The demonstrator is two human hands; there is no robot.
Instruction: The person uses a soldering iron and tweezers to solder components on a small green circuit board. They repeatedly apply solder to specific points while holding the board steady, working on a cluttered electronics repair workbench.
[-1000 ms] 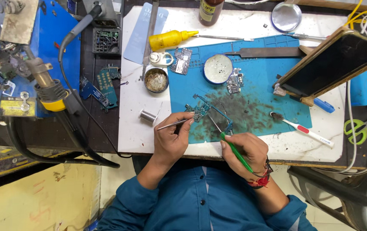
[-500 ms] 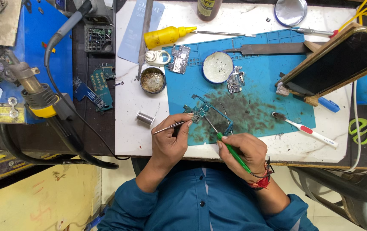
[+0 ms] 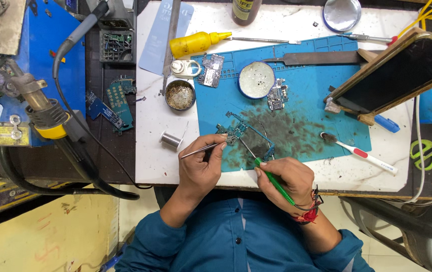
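My left hand (image 3: 200, 167) grips metal tweezers (image 3: 203, 148) whose tips reach a small blue circuit board (image 3: 243, 132) lying on the blue work mat (image 3: 304, 98). My right hand (image 3: 286, 180) holds a green-handled soldering iron (image 3: 271, 177), its thin tip pointing up-left onto the same board. Both hands rest at the near edge of the white bench top (image 3: 150, 121). The mat around the board is smeared dark.
A solder spool (image 3: 169, 139), brass-wool tin (image 3: 179, 95), yellow squeeze bottle (image 3: 195, 43), round dish (image 3: 256, 79), more boards (image 3: 211, 69), a toothbrush (image 3: 359, 152) and a propped dark tablet (image 3: 402, 70) crowd the bench. A hot-air gun (image 3: 42, 108) and blue station (image 3: 50, 55) stand left.
The view has shifted slightly. Both hands stay on the board with the tweezers and iron in nearly the same place.
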